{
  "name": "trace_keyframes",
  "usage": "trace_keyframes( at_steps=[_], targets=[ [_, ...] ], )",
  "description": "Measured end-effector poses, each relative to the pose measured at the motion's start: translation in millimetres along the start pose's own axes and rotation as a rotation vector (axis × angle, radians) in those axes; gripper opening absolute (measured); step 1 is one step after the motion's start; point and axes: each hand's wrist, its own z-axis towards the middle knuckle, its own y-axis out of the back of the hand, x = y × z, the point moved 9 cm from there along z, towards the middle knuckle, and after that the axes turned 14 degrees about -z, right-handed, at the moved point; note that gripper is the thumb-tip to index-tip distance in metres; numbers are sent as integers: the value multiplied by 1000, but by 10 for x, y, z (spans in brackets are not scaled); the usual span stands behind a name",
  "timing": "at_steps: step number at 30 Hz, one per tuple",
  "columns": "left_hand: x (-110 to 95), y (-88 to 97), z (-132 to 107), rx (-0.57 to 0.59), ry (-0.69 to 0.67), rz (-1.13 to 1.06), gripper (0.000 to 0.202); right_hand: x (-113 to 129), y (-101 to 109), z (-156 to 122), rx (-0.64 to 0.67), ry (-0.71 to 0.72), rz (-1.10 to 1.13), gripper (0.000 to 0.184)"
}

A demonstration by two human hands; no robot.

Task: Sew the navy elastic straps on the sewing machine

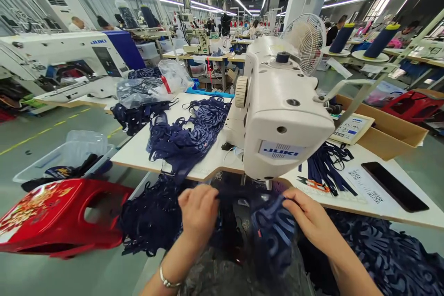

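Note:
Between my two hands a navy patterned garment [274,226] with blue swirls is stretched, partly blurred, in front of the sewing machine [280,115]. My left hand [199,212] is closed on the dark fabric at its left end. With thumb and fingers my right hand [307,215] pinches its upper right edge. Part of the garment hangs down over my lap. The sewing machine's needle area is mostly hidden behind its head. A pile of navy lace garments [190,134] lies on the table left of the machine, some of it drooping over the front edge.
Orange-handled thread snips [314,185], navy straps [324,166] and a black phone [395,186] lie on the table [367,206] at right. A red stool [65,217] and a clear plastic bin [41,159] stand at left. More navy garments [388,249] are heaped at lower right.

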Motion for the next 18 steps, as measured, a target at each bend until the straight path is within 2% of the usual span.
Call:
trace_keyframes(
  at_steps=[3, 5, 7, 9, 11, 12, 16, 18],
  targets=[
    [252, 83, 34, 8, 67, 205, 9, 290, -122, 222, -154, 161, -316, 28],
    [263, 24, 39, 70, 40, 227, 13, 449, -216, 300, -229, 260, -545, 34],
    [86, -158, 12, 211, -110, 151, 24, 539, -284, 333, -245, 329, -695, 36],
    [-208, -396, -85, 407, -334, 59, 33, 547, -292, 341, -228, 342, -736, 34],
    [-438, -581, -191, 568, -487, 8, 39, 468, -262, 345, -193, 273, -664, 32],
    [-502, -639, -210, 611, -511, -2, 40, 398, -239, 346, -180, 208, -594, 29],
    [-604, -718, -177, 646, -498, -46, 41, 29, -246, 306, -130, -107, -223, 22],
    [-617, -723, -178, 656, -490, -65, 40, -110, -327, 283, -79, -196, -7, 23]
  ],
)
